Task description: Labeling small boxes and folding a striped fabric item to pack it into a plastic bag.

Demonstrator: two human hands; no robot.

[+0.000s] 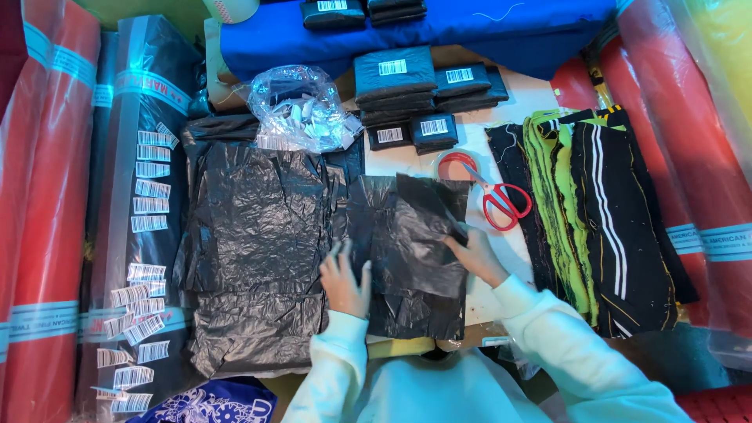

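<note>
Black plastic bag (pixel 407 251): left hand (pixel 343 283) flat, grip wide; right hand (pixel 475 254) pinching its folded edge. Wrapped bundles (pixel 423 94) stacked; striped fabric (pixel 595 219) unwrapped; red scissors (pixel 501 202) idle.

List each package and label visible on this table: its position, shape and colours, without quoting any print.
Wrapped black packets: stacked top centre, flat rectangles with white barcode stickers.
Loose barcode stickers: left, white strips on a black roll.
Clear bag: upper centre, crumpled, holding white tags.

Garment packing workshop: fabric rolls (pixel 47 196), labelled packets (pixel 395 78).
</note>
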